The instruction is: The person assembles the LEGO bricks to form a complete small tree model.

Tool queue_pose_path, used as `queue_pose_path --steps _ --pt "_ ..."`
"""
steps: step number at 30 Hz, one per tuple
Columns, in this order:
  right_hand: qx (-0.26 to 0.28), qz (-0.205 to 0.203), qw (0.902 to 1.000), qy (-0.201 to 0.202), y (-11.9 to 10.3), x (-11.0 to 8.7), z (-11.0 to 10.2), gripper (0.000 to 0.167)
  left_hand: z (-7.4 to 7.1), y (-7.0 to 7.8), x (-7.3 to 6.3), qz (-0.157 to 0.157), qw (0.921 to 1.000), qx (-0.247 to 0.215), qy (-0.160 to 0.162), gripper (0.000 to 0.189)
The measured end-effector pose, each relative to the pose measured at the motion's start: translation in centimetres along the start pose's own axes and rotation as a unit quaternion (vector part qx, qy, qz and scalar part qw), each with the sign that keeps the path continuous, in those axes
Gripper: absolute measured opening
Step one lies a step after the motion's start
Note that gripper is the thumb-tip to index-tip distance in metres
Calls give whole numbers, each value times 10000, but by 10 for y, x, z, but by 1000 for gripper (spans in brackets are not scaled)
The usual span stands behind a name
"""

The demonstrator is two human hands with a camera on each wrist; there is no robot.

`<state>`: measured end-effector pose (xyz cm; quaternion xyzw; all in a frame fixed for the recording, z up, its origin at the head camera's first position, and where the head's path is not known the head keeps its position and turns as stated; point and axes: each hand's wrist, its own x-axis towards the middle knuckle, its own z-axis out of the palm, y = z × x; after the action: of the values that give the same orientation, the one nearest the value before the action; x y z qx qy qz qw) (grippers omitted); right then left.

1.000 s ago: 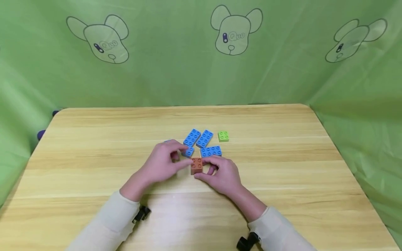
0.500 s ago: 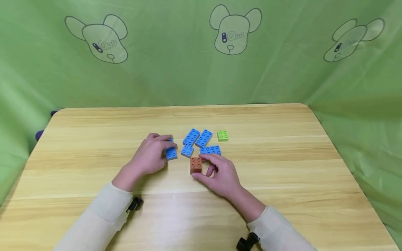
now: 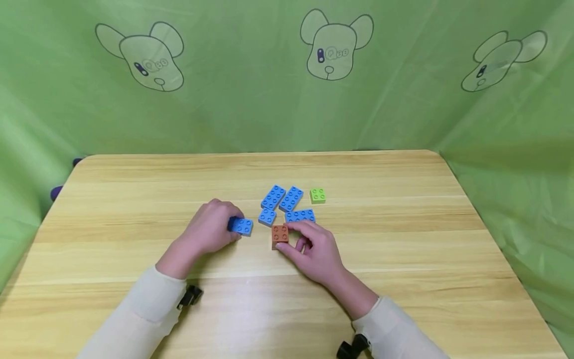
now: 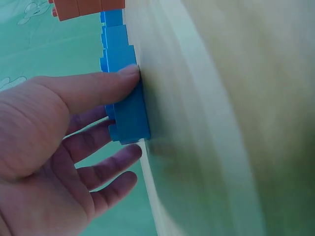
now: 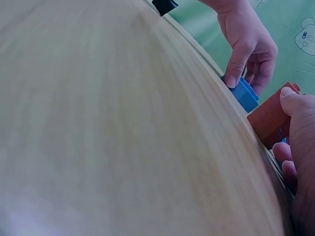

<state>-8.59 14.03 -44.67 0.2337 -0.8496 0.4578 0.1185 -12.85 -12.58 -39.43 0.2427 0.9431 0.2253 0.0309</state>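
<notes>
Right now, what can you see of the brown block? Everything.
The brown block is reddish-brown, plastic-looking and squarish, with smooth sides and four round studs on top, two by two. Seams on its sides suggest stacked bricks; I can't tell how many for sure. It stands upright on the table, a little nearer the person than the small blue brick. The right hand has it in its grip, thumb on the near side.

A green curtain [image 3: 242, 109] printed with animal-head outlines [image 3: 332, 65] hangs behind a wood-grain table [image 3: 403, 224].
</notes>
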Motion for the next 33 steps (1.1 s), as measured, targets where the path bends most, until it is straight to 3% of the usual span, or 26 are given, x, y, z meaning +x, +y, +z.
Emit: queue_pose_path --steps 4,7,11,15,22,33 --pt "10 -1 10000 -4 0 0 0 38 -1 3 -6 -407 9976 -510 -224 30" --pt "-4 -5 10000 -6 0 0 0 38 -1 7 -10 -537 9932 -984 -320 30" --pt "-22 -19 10000 6 0 0 0 38 -1 12 -14 -385 9852 -1638 -319 30" --pt "19 -43 10000 14 0 0 0 37 -3 20 -16 -92 9781 -2077 -111 33" --pt "71 -65 10000 5 1 0 0 37 -1 32 -14 211 9727 -2307 134 36" --pt "96 -160 9998 3 0 1 0 36 8 37 -9 636 9745 -2119 380 35"
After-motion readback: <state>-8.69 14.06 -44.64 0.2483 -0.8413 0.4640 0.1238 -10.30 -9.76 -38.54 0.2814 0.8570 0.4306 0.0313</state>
